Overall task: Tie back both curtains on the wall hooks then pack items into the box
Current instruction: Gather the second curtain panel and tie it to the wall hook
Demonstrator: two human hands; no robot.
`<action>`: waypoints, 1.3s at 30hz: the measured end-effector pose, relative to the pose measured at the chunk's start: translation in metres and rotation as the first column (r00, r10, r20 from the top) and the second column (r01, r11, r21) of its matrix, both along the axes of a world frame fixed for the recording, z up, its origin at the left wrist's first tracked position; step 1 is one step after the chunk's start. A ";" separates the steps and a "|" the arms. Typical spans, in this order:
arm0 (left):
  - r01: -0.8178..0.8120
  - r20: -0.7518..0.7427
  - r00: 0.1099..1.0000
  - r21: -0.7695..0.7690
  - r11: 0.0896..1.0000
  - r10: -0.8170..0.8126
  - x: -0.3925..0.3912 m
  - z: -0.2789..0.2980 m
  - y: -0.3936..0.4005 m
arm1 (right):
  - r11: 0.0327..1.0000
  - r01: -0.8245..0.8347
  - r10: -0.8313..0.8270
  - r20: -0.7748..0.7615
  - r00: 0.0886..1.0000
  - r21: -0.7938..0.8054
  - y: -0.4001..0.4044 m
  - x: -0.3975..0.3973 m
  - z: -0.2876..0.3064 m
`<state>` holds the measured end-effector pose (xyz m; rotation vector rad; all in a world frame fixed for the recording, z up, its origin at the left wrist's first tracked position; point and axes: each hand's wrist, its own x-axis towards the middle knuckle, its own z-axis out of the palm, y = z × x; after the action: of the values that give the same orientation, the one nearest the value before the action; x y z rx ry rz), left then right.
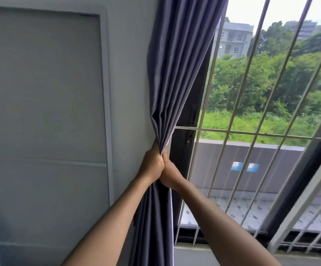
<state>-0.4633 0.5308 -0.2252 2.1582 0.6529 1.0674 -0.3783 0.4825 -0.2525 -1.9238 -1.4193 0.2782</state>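
A grey-purple curtain (177, 70) hangs at the left side of the window, gathered into a tight bunch at mid-height against the white wall. My left hand (152, 164) grips the bunch from the left. Pressed against it, my right hand (170, 174) holds the bunch from the right. Below the hands the curtain falls in loose folds to the bottom of the frame. No wall hook or tie-back shows; the hands and cloth cover that spot. Neither the second curtain nor the box is in sight.
A white panelled wall (44, 89) with a raised frame fills the left. To the right is the window with white metal bars (238, 104) and a dark frame (186, 135). A grey sill (223, 252) runs along the bottom right.
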 end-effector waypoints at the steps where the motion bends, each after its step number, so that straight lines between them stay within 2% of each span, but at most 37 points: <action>1: 0.007 -0.009 1.000 0.003 1.000 -0.007 0.001 0.000 0.002 | 1.000 -0.017 0.017 0.036 0.999 0.001 0.004 0.002 -0.003; 4: -0.001 -0.023 1.000 -0.056 0.998 0.000 0.010 -0.002 -0.001 | 0.997 -0.062 0.058 0.110 0.992 0.039 0.010 0.014 -0.016; 7: -0.035 -0.065 0.997 -0.105 0.994 0.028 0.024 -0.006 -0.008 | 0.994 -0.090 0.084 0.097 0.992 0.058 0.005 0.028 -0.022; 11: -0.077 -0.093 0.994 -0.138 0.987 0.064 0.040 -0.011 -0.014 | 0.991 -0.128 0.131 0.059 0.990 -0.046 -0.010 0.045 -0.028; 16: -0.141 -0.090 0.987 -0.076 0.987 0.134 0.044 -0.020 -0.025 | 0.957 -0.225 0.234 0.027 0.972 -0.181 -0.037 0.058 -0.042; 20: -0.177 -0.068 0.983 -0.075 0.981 0.172 0.041 -0.022 -0.034 | 0.919 -0.339 0.323 -0.112 0.940 -0.199 -0.054 0.058 -0.053; 22: -0.191 -0.055 0.981 -0.084 0.978 0.187 0.042 -0.020 -0.038 | 0.935 -0.319 0.296 -0.153 0.943 -0.157 -0.055 0.057 -0.054; 26: -0.231 -0.087 0.971 -0.084 0.969 0.223 0.044 -0.026 -0.046 | 0.988 -0.145 0.140 -0.087 0.986 -0.056 -0.051 0.049 -0.060; 30: -0.263 -0.075 0.964 -0.112 0.958 0.256 0.044 -0.029 -0.051 | 1.000 -0.011 0.012 -0.092 0.996 0.009 -0.047 0.044 -0.077; 35: -0.256 -0.071 0.966 -0.133 0.958 0.248 0.043 -0.029 -0.056 | 1.000 0.009 -0.011 -0.151 0.988 -0.011 -0.041 0.041 -0.092; 39: -0.264 -0.155 0.959 -0.171 0.949 0.238 0.040 -0.042 -0.052 | 0.998 -0.050 0.058 -0.178 0.982 0.047 -0.036 0.038 -0.098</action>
<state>-0.4231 0.4786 -0.2676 2.0283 1.0724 0.9506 -0.3401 0.4469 -0.3502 -1.7808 -1.3491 0.4328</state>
